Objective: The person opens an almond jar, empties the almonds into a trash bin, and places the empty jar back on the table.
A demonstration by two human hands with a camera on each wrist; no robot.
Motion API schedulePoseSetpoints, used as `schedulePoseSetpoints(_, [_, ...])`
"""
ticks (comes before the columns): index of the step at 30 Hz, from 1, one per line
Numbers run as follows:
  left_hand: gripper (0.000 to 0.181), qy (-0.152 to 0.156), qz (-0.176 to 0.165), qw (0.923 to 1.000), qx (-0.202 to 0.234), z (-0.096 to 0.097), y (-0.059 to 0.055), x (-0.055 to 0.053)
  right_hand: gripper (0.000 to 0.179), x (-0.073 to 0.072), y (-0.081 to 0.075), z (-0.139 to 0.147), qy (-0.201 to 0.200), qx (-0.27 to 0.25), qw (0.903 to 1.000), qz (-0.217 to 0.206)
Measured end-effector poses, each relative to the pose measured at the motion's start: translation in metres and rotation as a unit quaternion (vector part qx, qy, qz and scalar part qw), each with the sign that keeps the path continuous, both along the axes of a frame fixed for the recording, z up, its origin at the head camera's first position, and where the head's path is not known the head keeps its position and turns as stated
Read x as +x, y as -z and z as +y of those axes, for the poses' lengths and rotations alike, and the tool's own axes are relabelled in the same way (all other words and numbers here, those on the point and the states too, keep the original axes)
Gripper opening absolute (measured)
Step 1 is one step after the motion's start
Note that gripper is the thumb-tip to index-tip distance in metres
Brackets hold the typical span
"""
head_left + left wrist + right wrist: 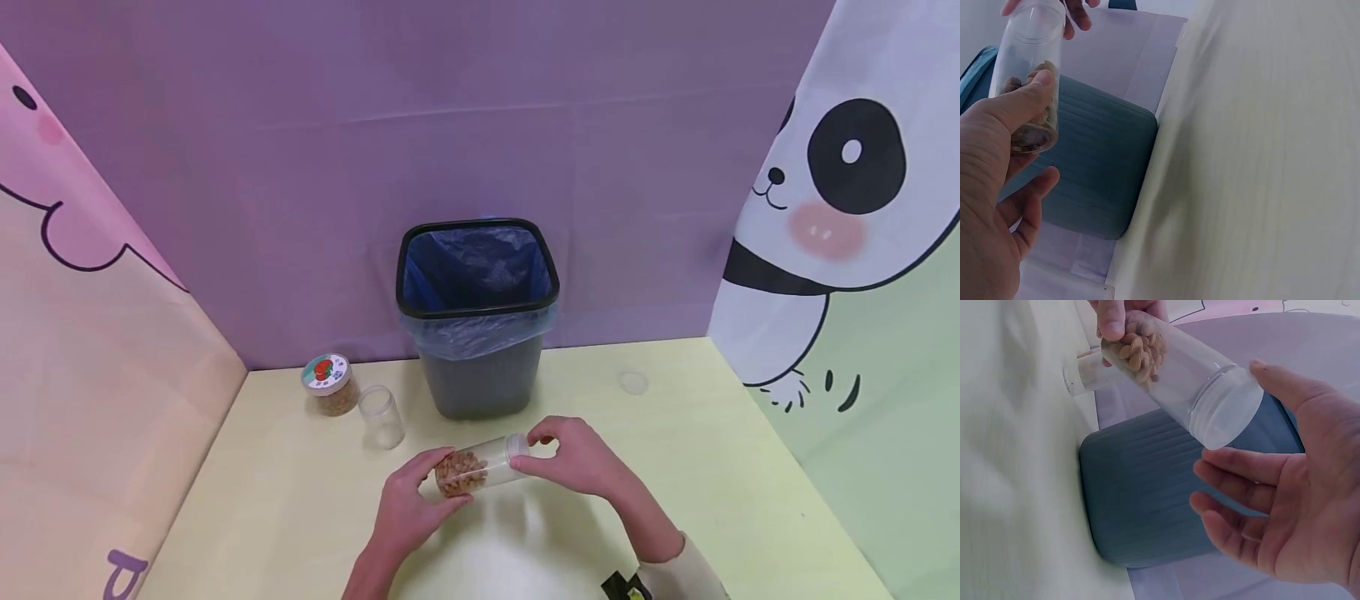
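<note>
- Clear plastic cylindrical jar point(486, 463) between the two hands, tilted on its side above the pale yellow tabletop point(300, 517), with its base end at the left hand point(408, 502) and its translucent round lid point(517, 447) at the right hand point(576, 458).
- The left hand grips the jar near its base; the left wrist view shows the thumb pressed along the side and the last fingers curled clear of the jar.
- The right hand pinches the lid by its rim; the right wrist view shows the thumb and fingertips at opposite edges of it, a detail small in the head view.
- Brown kernel-like pieces point(460, 473) lie at the jar's base end, close to the left hand; the right wrist view shows their rounded shapes best.
- Beyond both hands stands a grey square-sided bin point(480, 383). The wrist views show its ribbed wall; the head view alone looks inside, at a blue plastic liner point(487, 258).
- Beyond the left hand stand a clear cylindrical container point(381, 417) and, farther left, a short jar with a red-and-green printed lid point(327, 383).
- Beyond the right hand, in the head view only, a clear round disc point(633, 382) lies on the tabletop.
</note>
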State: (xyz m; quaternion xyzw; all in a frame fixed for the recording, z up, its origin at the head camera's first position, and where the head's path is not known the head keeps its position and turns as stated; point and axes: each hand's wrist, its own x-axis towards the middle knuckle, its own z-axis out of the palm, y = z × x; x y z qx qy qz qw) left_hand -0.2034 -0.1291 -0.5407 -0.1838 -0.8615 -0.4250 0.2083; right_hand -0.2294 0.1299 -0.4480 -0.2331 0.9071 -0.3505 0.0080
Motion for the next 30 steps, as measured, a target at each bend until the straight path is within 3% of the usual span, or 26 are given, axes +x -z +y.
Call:
schedulePoseSetpoints(6, [0.062,0.012,0.003,0.9997,0.022,0.001,0.007,0.001,0.045,0.002,-0.001,0.004,-0.058,-0.019,0.998,0.017])
schedulePoseSetpoints(14, [0.06,0.024,-0.01,0.999,0.037,0.007,0.014,0.004,0.052,0.014,-0.002,0.004,-0.088,0.034,0.9906,0.098])
schedulePoseSetpoints(22, [0.061,0.024,-0.017,0.9991,0.031,0.001,0.014,0.007,0.052,0.016,0.0,0.002,-0.089,0.072,0.9799,0.163])
schedulePoseSetpoints(30, [0.061,0.022,-0.04,0.9985,0.031,-0.012,0.017,0.015,0.056,0.014,0.005,0.009,-0.048,0.067,0.9826,0.167])
